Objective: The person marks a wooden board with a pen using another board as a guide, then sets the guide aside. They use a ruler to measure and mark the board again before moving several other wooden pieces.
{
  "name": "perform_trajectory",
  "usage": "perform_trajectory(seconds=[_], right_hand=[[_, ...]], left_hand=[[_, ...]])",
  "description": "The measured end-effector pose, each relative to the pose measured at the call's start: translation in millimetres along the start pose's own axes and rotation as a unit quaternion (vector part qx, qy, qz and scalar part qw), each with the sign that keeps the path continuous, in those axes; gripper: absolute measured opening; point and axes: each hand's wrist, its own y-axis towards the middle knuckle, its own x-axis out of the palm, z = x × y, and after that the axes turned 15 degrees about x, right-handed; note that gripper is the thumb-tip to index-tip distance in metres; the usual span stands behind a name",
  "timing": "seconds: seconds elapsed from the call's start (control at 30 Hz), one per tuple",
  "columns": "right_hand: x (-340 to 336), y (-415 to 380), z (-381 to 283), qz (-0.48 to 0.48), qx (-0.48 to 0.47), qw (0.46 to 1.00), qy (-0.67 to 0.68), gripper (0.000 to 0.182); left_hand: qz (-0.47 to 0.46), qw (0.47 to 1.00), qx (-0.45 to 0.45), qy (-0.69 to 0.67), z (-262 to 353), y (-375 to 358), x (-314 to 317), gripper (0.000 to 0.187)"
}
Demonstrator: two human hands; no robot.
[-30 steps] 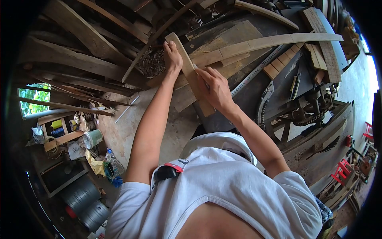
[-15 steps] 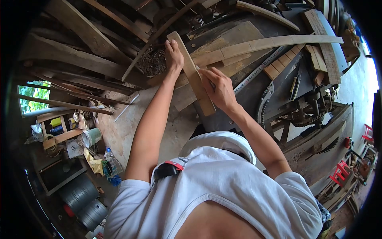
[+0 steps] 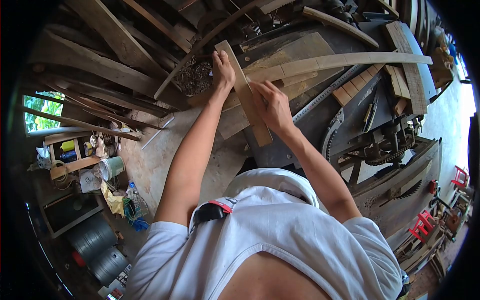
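Note:
A flat wooden board (image 3: 244, 97) lies slantwise across the near end of a long curved wooden strip (image 3: 320, 62). My left hand (image 3: 224, 74) is closed on the board's upper part, with the thumb and fingers along its left edge. My right hand (image 3: 275, 107) is at the board's right side, close to where board and strip meet. Its fingers are curled in a pinch, and whatever is between them is too small to make out. Beneath the strip is a wide, worn plank (image 3: 300, 52) on the dark machine table (image 3: 320, 132).
A long ruler (image 3: 312, 105) lies right of my right hand. Beyond it are short wood blocks (image 3: 354, 86) and slim tools (image 3: 371, 111). A toothed saw blade (image 3: 410, 190) and chain stand at the lower right. Stacked timber (image 3: 105, 65) fills the upper left.
My right hand has shifted slightly up along the board toward the curved strip, its fingers more curled. My left hand keeps its hold. The whole view has tilted a little.

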Motion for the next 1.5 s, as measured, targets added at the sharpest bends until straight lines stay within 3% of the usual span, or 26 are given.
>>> perform_trajectory(seconds=[0.07,0.17,0.23,0.3,0.37,0.4,0.43,0.5,0.53,0.57,0.7,0.8,0.83,0.9,1.03,1.4,1.5], right_hand=[[-15,-15,-1,-0.016,0.002,1.0,-0.004,0.025],[-45,-36,-1,-0.052,0.045,0.998,0.003,0.028],[-62,-32,4,0.029,0.025,0.999,0.016,0.035],[-85,-14,28,0.04,0.016,0.999,-0.009,0.038],[-115,14,35,0.07,-0.035,0.99,-0.115,0.029],[-130,31,37,0.071,-0.056,0.983,-0.16,0.026],[-139,46,39,0.072,-0.075,0.973,-0.206,0.024],[-144,77,49,0.072,-0.097,0.968,-0.221,0.022],[-147,91,58,0.073,-0.113,0.963,-0.233,0.021],[-146,104,66,0.042,-0.138,0.969,-0.202,0.02],[-130,126,92,-0.017,-0.18,0.962,-0.204,0.019],[-120,135,94,-0.034,-0.02,0.96,-0.277,0.019],[-114,146,103,-0.032,-0.017,0.961,-0.274,0.019],[-107,173,119,0.069,-0.161,0.953,-0.248,0.018],[-109,189,118,-0.032,-0.04,0.943,-0.328,0.02],[-110,152,123,0.037,-0.069,0.947,-0.311,0.01],[-114,141,114,0.036,-0.058,0.95,-0.306,0.01]], left_hand=[[-0.006,0.999,-0.013,0.032,39,-8,-11,0.077],[0.0,1.0,-0.006,0.029,33,-7,-11,0.076],[0.006,0.999,-0.015,0.028,39,-9,-11,0.076],[0.008,0.999,-0.02,0.027,27,-8,-10,0.076],[-0.011,0.999,-0.02,0.044,-12,-2,2,0.076],[0.0,0.999,-0.009,0.039,29,-8,-11,0.077],[0.005,0.999,-0.008,0.034,7,-6,-6,0.077],[0.0,0.999,0.005,0.054,-28,-1,5,0.078],[0.0,1.0,-0.011,0.027,17,-8,-9,0.078],[0.004,0.999,0.013,0.041,-41,0,8,0.079],[-0.014,1.0,-0.023,0.012,-10,-21,-6,0.08],[-0.021,0.999,-0.032,0.002,-2,-28,-9,0.08],[-0.024,0.999,-0.034,0.001,-1,-29,-10,0.08],[-0.034,0.999,-0.035,-0.005,1,-29,-12,0.08],[-0.057,0.998,-0.039,-0.01,7,-27,-16,0.08],[-0.151,0.987,-0.052,-0.034,18,-7,-32,0.082],[-0.13,0.989,-0.046,-0.045,12,-17,-29,0.081]])
